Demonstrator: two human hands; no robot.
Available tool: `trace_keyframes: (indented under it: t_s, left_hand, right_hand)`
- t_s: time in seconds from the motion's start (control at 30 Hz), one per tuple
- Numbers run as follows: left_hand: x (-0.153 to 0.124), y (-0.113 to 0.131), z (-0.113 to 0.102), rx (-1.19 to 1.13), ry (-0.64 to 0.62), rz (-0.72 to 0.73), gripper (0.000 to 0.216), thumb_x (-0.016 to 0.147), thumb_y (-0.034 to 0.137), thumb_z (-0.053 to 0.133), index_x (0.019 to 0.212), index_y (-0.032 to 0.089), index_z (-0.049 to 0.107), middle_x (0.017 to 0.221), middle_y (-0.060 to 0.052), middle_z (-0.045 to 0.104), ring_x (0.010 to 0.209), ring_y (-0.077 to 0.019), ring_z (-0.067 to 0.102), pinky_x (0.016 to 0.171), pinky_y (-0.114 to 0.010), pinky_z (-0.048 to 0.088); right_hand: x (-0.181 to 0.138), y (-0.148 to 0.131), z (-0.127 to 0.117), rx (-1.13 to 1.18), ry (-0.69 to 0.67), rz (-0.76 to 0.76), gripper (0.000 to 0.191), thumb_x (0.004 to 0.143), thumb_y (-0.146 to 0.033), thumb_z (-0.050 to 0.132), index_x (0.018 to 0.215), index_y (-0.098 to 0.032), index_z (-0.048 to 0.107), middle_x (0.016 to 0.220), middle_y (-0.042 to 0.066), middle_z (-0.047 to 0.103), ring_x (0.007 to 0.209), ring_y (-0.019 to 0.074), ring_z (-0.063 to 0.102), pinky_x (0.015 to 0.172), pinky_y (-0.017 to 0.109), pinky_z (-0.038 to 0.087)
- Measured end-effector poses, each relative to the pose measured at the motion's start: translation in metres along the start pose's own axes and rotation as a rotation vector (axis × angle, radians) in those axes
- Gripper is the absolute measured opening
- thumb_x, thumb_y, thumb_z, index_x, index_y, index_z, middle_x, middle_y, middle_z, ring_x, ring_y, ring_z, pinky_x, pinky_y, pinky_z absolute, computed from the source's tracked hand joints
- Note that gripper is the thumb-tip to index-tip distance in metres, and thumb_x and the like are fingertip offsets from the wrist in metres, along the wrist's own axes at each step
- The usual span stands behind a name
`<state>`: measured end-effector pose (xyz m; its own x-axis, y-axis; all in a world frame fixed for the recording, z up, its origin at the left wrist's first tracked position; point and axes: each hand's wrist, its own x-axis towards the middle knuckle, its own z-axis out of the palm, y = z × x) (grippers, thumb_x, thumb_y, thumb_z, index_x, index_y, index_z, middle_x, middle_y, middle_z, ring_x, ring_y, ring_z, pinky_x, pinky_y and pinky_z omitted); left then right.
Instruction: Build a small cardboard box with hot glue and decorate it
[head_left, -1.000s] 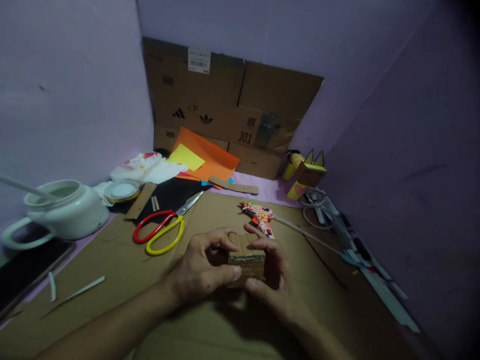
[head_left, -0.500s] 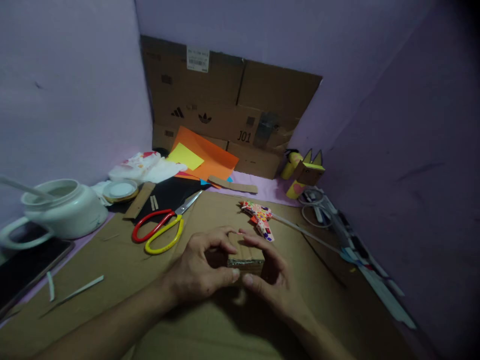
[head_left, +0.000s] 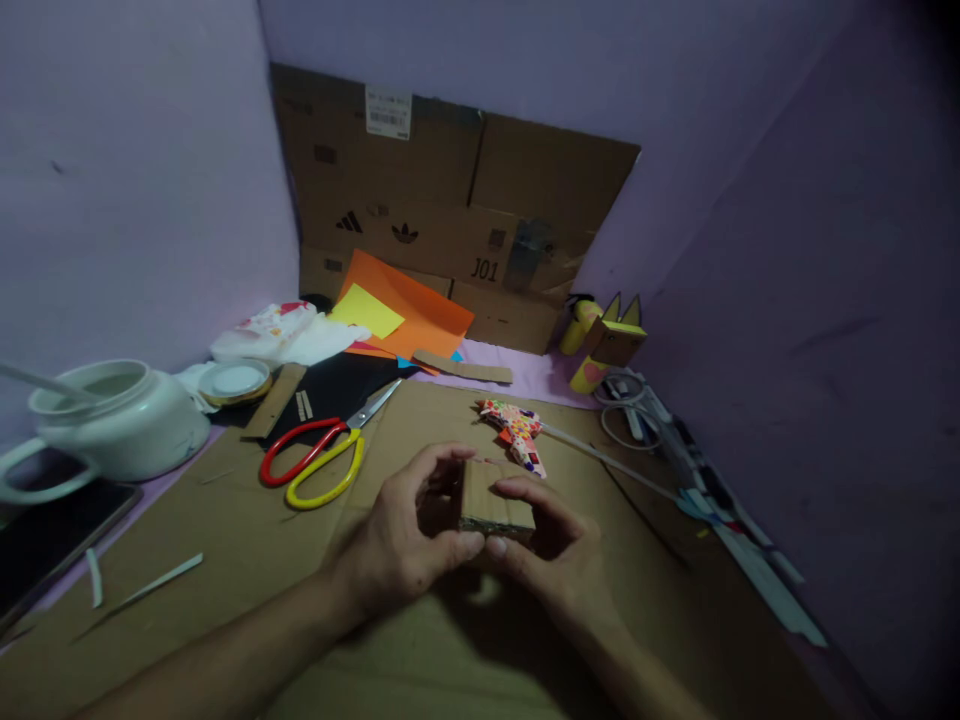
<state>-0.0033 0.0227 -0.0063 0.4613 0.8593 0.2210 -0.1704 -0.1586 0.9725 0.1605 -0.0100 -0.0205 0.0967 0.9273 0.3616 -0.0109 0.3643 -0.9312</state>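
Observation:
Between my two hands is a small cardboard box (head_left: 496,496), held over the cardboard sheet (head_left: 420,640). My left hand (head_left: 409,525) grips its left side, fingers bent along the far left edge and thumb at the near lower edge. From the right, my right hand (head_left: 559,535) holds it with the index fingertip on top and the thumb against the front. The box's underside is hidden. Just beyond it lies a glue gun (head_left: 517,428) with a floral pattern and a glue stick in its back. Scissors (head_left: 330,450) with red and yellow handles rest to the left.
A white pot (head_left: 124,425) stands at far left beside a dark phone (head_left: 67,540). Paper sheets (head_left: 420,305) and a cardboard strip (head_left: 463,368) lie at the back. A cardboard figure (head_left: 616,342) with pointed ears stands back right, near a coiled cable (head_left: 628,432).
The box has turned and tilted slightly, showing more of its top. My right index finger has shifted on the top face. The camera view has moved a little.

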Motion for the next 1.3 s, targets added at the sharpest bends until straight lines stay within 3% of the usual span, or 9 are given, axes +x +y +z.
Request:
trace_keyframes:
  t_s: [0.2,0.37,0.57,0.77,0.97,1.3]
  left_hand:
    - [-0.002,-0.007,-0.002,-0.016,-0.002,-0.014,0.056,0.067,0.016,0.069,0.119,0.017,0.050,0.118,-0.012,0.060,0.112,-0.0274,0.056,0.094,-0.038,0.045]
    - [-0.005,-0.009,-0.007,0.152,0.017,0.159,0.030,0.064,0.014,0.072,0.093,0.019,0.069,0.116,-0.009,0.063,0.112,-0.0280,0.055,0.096,-0.040,0.043]
    - [-0.004,-0.004,-0.004,0.126,0.005,0.223,0.028,0.066,0.010,0.068,0.092,0.019,0.069,0.108,-0.008,0.066,0.099,-0.0225,0.063,0.084,-0.032,0.049]
    - [-0.003,-0.005,-0.005,0.125,-0.004,0.248,0.028,0.066,0.011,0.068,0.093,0.021,0.069,0.109,-0.007,0.067,0.103,-0.0232,0.061,0.085,-0.033,0.049]
    - [-0.003,0.000,-0.003,0.139,-0.024,0.261,0.028,0.067,0.010,0.068,0.092,0.021,0.068,0.102,-0.005,0.068,0.095,-0.0216,0.063,0.080,-0.033,0.051]
    - [-0.002,0.004,-0.001,0.064,-0.017,0.209,0.025,0.067,0.011,0.068,0.090,0.021,0.069,0.100,-0.005,0.068,0.093,-0.0211,0.063,0.079,-0.033,0.050]
  right_hand:
    - [0.000,0.000,0.000,-0.024,-0.010,-0.039,0.033,0.062,-0.013,0.076,0.090,-0.028,0.071,0.100,0.004,0.070,0.096,0.0245,0.064,0.079,0.037,0.053]
    - [-0.001,0.000,-0.003,-0.058,-0.065,-0.062,0.030,0.063,-0.015,0.077,0.089,-0.029,0.070,0.089,0.002,0.070,0.089,0.0223,0.066,0.083,0.039,0.051]
    - [-0.002,0.001,-0.003,-0.050,-0.074,-0.095,0.029,0.064,-0.016,0.076,0.089,-0.028,0.070,0.096,0.003,0.070,0.096,0.0240,0.064,0.083,0.038,0.051]
    - [-0.002,0.001,-0.003,-0.056,-0.079,-0.092,0.028,0.065,-0.018,0.076,0.090,-0.028,0.069,0.098,0.003,0.069,0.092,0.0230,0.065,0.079,0.037,0.052]
    - [-0.002,0.001,-0.004,-0.049,-0.081,-0.087,0.028,0.064,-0.018,0.076,0.090,-0.028,0.070,0.099,0.003,0.069,0.092,0.0232,0.065,0.079,0.037,0.052]
    - [-0.002,-0.002,-0.004,-0.073,-0.074,-0.048,0.025,0.064,-0.021,0.076,0.087,-0.028,0.070,0.102,0.004,0.069,0.097,0.0257,0.063,0.083,0.042,0.051]
